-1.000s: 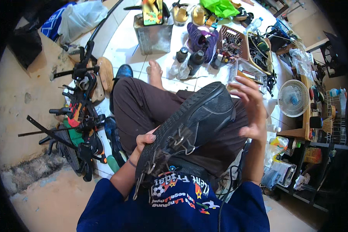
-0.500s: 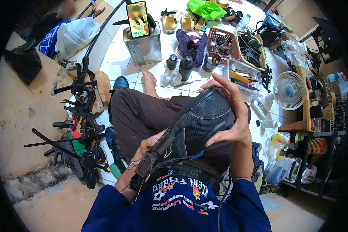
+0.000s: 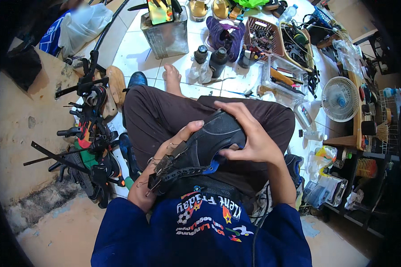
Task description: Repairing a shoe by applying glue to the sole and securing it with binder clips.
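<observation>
Over my lap I hold a black shoe [image 3: 197, 150] on its side, its eyelet row and a bit of blue lining showing. My left hand [image 3: 182, 135] grips it along the sole side, partly hidden behind it. My right hand [image 3: 253, 139] wraps the upper end, with the thumb at the shoe's opening and the fingers over the outer edge. Metal binder clips [image 3: 170, 159] with wire handles are clamped along the sole edge near my left wrist.
Dark bottles [image 3: 218, 62], a purple shoe [image 3: 227, 36], a metal can [image 3: 165, 42] and a clear tool box [image 3: 284, 80] stand on the tiled floor ahead. A white fan [image 3: 340, 99] is at right. Shoe lasts and straps [image 3: 93, 129] pile up at left.
The shoe has turned in my hands and come nearer my body, showing more of its opening and eyelets. My right hand has shifted lower and left along it.
</observation>
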Available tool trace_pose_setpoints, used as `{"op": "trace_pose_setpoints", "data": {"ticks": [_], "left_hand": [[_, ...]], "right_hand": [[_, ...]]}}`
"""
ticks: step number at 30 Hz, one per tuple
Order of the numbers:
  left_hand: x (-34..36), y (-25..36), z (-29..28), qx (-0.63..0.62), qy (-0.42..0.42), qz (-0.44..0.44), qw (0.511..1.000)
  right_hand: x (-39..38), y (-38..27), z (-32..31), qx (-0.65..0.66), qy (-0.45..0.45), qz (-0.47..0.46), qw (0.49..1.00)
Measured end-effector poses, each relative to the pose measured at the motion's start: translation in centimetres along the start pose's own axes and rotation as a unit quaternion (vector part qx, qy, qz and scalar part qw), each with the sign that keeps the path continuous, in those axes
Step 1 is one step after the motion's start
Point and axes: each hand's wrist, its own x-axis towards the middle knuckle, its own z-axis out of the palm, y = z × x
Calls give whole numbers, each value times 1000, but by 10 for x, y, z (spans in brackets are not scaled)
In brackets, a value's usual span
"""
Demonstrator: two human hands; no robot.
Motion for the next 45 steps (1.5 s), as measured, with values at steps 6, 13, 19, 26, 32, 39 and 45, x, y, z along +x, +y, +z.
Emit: {"op": "trace_pose_setpoints", "data": {"ticks": [6, 13, 19, 26, 32, 39, 45], "left_hand": [[14, -10, 0, 390, 39, 175, 903], [69, 12, -4, 297, 41, -12, 954], [88, 11, -17, 250, 57, -54, 965], [92, 21, -24, 314, 26, -47, 948], [84, 24, -25, 296, -5, 28, 955], [40, 16, -2, 376, -99, 89, 917], [-5, 18, 35, 427, -123, 193, 875]], "right_hand": [[-8, 18, 5, -122, -79, 76, 986], [-10, 51, 29, -25, 54, 80, 995], [-10, 80, 32, -28, 88, 115, 989], [0, 75, 31, -21, 79, 93, 992], [10, 47, 27, -32, 53, 56, 996], [-2, -10, 32, -79, 16, 12, 997], [-7, -61, 28, -87, 86, -71, 990]]}}
